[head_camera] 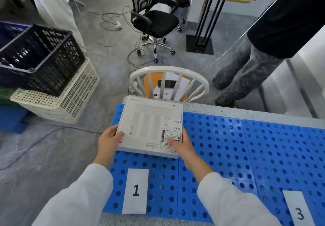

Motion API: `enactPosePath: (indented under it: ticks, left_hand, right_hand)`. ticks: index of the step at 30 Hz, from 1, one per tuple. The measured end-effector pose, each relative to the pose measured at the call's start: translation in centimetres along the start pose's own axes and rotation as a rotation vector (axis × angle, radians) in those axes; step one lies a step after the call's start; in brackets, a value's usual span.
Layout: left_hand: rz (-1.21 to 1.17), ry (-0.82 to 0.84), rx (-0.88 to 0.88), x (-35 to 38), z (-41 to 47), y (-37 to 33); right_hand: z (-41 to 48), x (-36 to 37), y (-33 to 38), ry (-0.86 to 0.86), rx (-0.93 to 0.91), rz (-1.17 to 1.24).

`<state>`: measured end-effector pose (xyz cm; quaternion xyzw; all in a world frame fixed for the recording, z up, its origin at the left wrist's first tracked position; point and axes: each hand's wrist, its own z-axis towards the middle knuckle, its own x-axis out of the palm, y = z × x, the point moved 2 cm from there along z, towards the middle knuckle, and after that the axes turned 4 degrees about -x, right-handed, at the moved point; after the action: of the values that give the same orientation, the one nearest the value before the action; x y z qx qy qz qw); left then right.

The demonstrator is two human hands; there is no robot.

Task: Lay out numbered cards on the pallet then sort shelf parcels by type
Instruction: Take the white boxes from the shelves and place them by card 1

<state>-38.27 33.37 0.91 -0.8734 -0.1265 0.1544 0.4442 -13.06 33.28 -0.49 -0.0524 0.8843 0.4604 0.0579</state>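
A flat white box parcel (149,120) with a shipping label lies over the far left part of the blue perforated pallet (228,146). My left hand (109,143) grips its near left corner, thumb on top. My right hand (182,146) holds the near right corner, thumb on the label. A white card numbered 1 (135,190) lies on the pallet just below the box, between my sleeves. A card numbered 3 (297,210) lies at the pallet's near right, partly cut off by the frame.
A black crate (38,58) sits on a white crate (61,100) at the left. A white chair (168,83) with papers and a phone stands behind the pallet. An office chair (154,23), floor cables and two standing people fill the back.
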Motion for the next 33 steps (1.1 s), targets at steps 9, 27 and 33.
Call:
enactPosePath:
  ticks: [9,27,33]
  left_hand:
    - [0.432,0.018,0.393,5.0,-4.1,-8.0]
    - [1.183,0.63,1.447,30.8,-35.1,-17.5]
    - [1.159,0.877,1.588,38.6,-50.4,-12.6]
  right_hand:
    - [-3.8,-5.8,6.0,-0.167,-0.274,-0.376]
    - [-28.3,-33.4,10.9,-0.619,-0.382,-1.005]
    - [-40.7,-43.4,3.9,-0.717,-0.175,-0.914]
